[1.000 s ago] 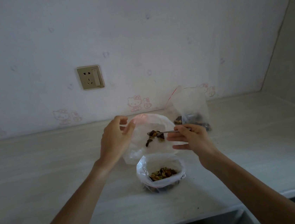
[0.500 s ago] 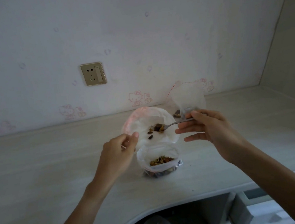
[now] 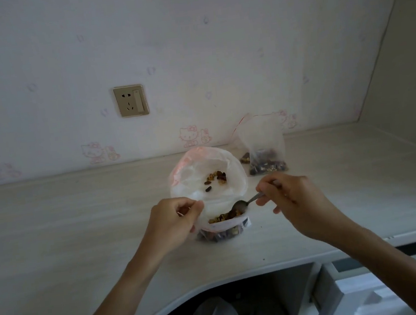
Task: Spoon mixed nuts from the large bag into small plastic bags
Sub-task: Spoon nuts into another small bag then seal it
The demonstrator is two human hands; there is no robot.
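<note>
A rolled-down plastic bag of mixed nuts (image 3: 222, 224) stands on the desk (image 3: 79, 223) in front of me. Just behind it an open clear bag with a red zip edge (image 3: 232, 177) holds a few nuts. My left hand (image 3: 175, 220) pinches the plastic rim at the front bag's left side. My right hand (image 3: 289, 200) grips a metal spoon (image 3: 243, 203) by its handle, the bowl dipped into the nuts of the front bag.
Two clear zip bags (image 3: 266, 156) with nuts in the bottom stand at the back right near the wall. A wall socket (image 3: 131, 100) is above the desk. The desk's curved front edge (image 3: 216, 286) is near me, with a drawer unit (image 3: 373, 294) below right.
The spoon has come down from over the back bag into the front bag of nuts. My left hand has dropped from the back bag's rim to the front bag's left side.
</note>
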